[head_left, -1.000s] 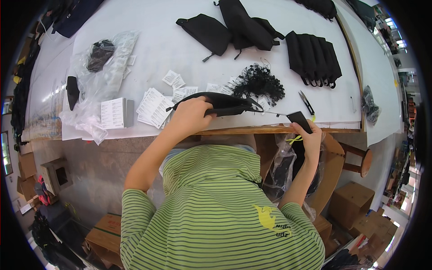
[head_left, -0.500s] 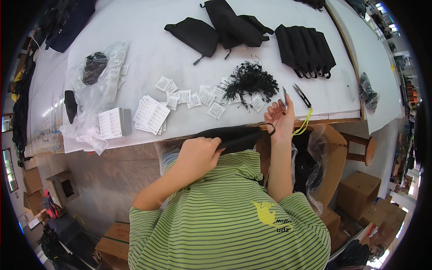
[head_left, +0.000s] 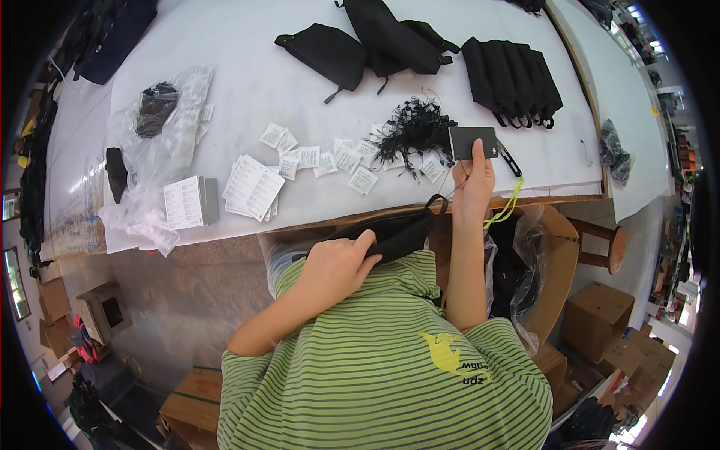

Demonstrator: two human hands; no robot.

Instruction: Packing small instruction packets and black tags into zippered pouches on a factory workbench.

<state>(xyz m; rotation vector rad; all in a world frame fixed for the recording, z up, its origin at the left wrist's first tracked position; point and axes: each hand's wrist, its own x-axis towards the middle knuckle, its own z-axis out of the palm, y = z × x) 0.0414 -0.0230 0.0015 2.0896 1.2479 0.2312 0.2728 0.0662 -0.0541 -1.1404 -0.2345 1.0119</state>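
Note:
My left hand [head_left: 336, 264] is closed on a black fabric pouch [head_left: 403, 236], held at the table's front edge over my lap. A small black loop [head_left: 439, 199] sticks up from the pouch's right end. My right hand [head_left: 474, 182] pinches a dark grey card tag [head_left: 461, 141] upright, thumb or finger across its face. A thin dark string seems to hang by those fingers, near the loop. Just beyond lies a tangled heap of black strings [head_left: 415, 129]. Thread snips [head_left: 511, 163] with a yellow-green cord [head_left: 507, 206] lie partly behind the card.
White printed packets [head_left: 308, 157] are scattered mid-table, left of the strings. Printed cards [head_left: 251, 189] lie fanned beside a card stack [head_left: 184, 203]. Several black pouches [head_left: 512, 82] sit at the back. A clear plastic bag [head_left: 176, 120] lies left; an open carton [head_left: 553, 259] stands right.
My right hand has turned the card from edge-on to flat-facing and closed its fingers on it. The pouch's loop has come off my right fingers; the pouch has dropped slightly.

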